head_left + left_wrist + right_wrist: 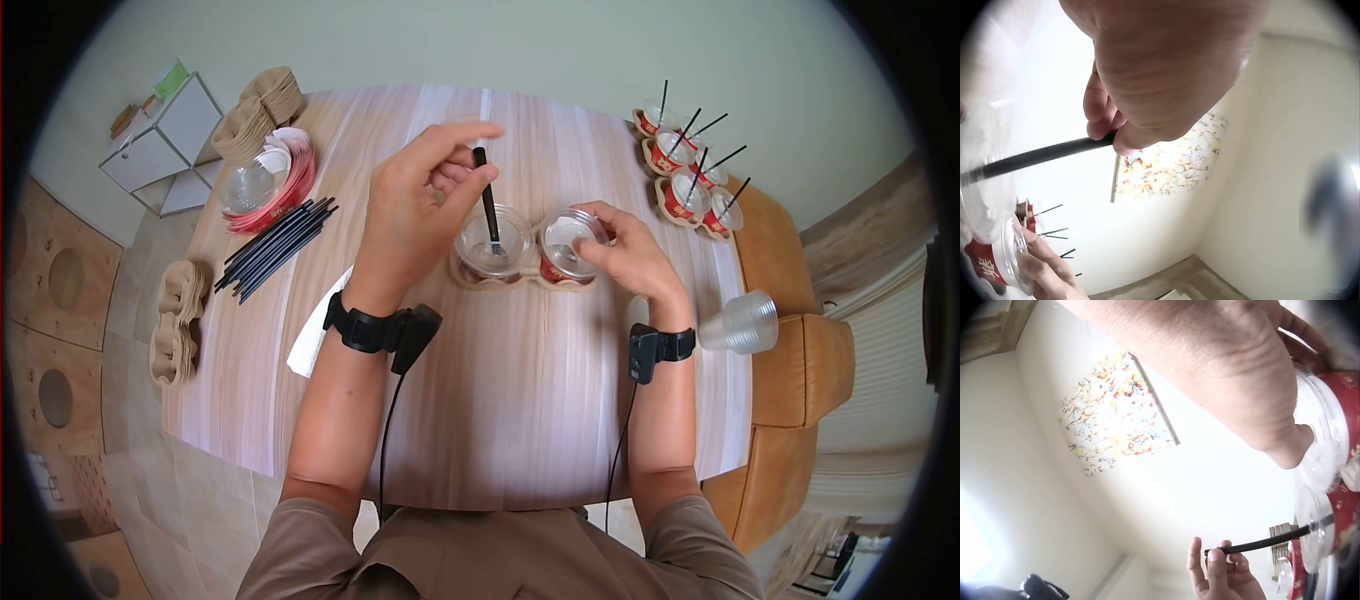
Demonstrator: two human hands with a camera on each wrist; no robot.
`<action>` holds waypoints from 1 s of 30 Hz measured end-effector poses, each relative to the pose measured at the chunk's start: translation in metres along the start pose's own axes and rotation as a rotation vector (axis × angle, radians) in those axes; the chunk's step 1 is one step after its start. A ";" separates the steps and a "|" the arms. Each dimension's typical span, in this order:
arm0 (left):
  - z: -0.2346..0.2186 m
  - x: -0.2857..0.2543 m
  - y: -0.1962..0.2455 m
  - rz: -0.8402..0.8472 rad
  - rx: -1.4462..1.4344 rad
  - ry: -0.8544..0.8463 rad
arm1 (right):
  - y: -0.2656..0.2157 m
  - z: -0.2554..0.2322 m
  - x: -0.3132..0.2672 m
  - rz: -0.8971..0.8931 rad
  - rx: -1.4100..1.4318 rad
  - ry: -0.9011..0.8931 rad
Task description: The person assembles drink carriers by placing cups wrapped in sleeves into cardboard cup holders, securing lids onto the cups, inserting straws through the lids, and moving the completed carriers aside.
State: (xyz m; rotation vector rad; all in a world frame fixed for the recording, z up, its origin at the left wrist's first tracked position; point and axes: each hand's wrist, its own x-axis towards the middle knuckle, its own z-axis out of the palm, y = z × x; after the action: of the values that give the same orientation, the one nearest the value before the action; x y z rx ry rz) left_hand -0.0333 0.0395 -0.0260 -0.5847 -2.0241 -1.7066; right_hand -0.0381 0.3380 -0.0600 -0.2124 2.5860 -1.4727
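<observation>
My left hand [415, 195] pinches the upper part of a black straw [488, 208] between thumb and fingers. The straw slants down to the clear lid [512, 238] of the left cup, its lower end at the lid. Beside it stands a red paper cup [984, 261] with a clear lid [562, 238]; my right hand [640, 258] holds this lidded cup at the top, thumb on the lid and fingers around the far rim. Both cups sit in a brown pulp carrier [530, 278].
Lidded red cups with straws [684, 190] stand in carriers at the far right. A stack of clear lids [742, 322] lies near the right edge. To the left are black straws [275, 245], red paper cups [290, 190], and stacked carriers [180, 325]. White paper [315, 325] lies by my left forearm.
</observation>
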 end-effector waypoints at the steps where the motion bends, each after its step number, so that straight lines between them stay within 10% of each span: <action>1: -0.003 0.000 -0.005 0.074 0.107 -0.017 | 0.000 0.000 0.000 -0.002 0.000 0.002; 30: -0.018 -0.001 -0.005 -0.075 0.184 -0.161 | 0.001 0.001 0.002 -0.015 0.015 0.001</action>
State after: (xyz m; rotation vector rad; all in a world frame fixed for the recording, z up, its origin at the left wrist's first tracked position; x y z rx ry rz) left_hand -0.0346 0.0211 -0.0281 -0.6077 -2.3129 -1.5346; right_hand -0.0395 0.3373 -0.0619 -0.2294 2.5783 -1.4976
